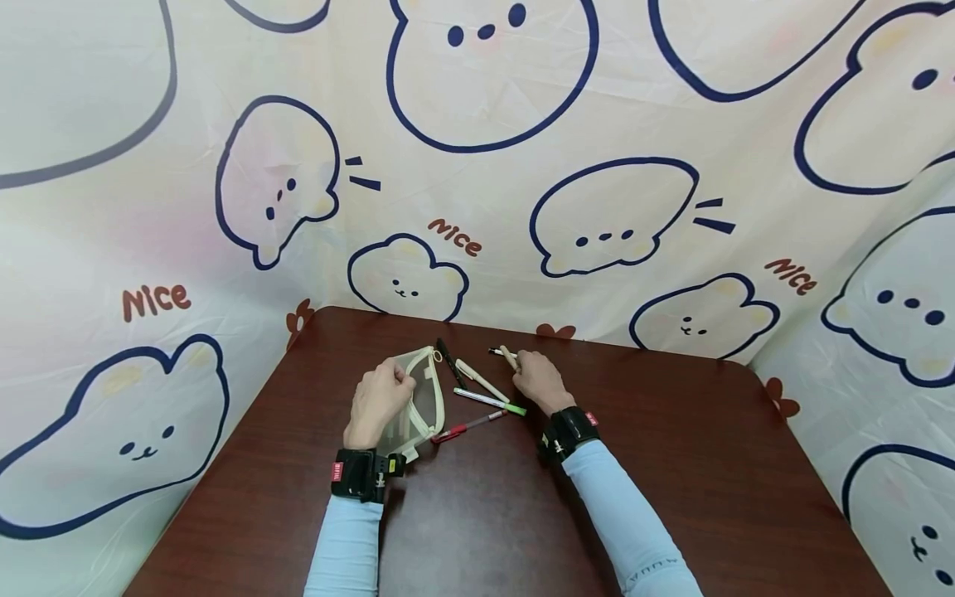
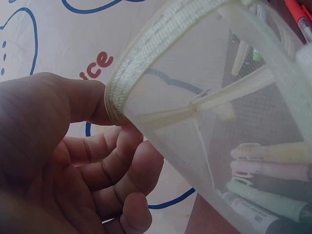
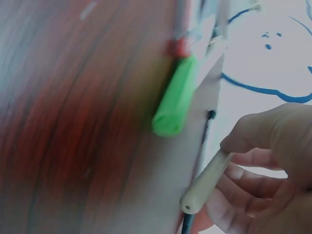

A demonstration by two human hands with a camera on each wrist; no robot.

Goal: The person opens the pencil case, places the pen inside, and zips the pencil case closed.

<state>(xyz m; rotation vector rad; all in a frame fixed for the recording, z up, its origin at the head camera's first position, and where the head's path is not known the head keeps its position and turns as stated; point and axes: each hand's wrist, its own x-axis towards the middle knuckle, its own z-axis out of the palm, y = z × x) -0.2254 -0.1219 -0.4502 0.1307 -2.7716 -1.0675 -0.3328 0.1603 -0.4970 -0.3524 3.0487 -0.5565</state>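
My left hand (image 1: pixel 379 402) pinches the zippered rim of a pale see-through pencil pouch (image 2: pixel 170 161) between thumb and fingers. Its mouth gapes to the right. Through the pouch wall in the left wrist view show several markers, among them a yellow marker (image 2: pixel 273 152), a pink marker (image 2: pixel 270 170) and a green marker (image 2: pixel 268 199). At the far right of the loose pens, my right hand (image 1: pixel 540 381) pinches a cream pen (image 3: pixel 207 183), lifted at a slant. Close to that hand lies a thin dark pen (image 1: pixel 496 351), partly hidden.
Between the hands on the brown table (image 1: pixel 477 514) lie a black pen (image 1: pixel 449 362), a cream pen (image 1: pixel 481 380), a white marker with a green end (image 1: pixel 485 400) and a red pen (image 1: pixel 468 426). A printed curtain (image 1: pixel 492 199) hangs behind the table and along its sides.
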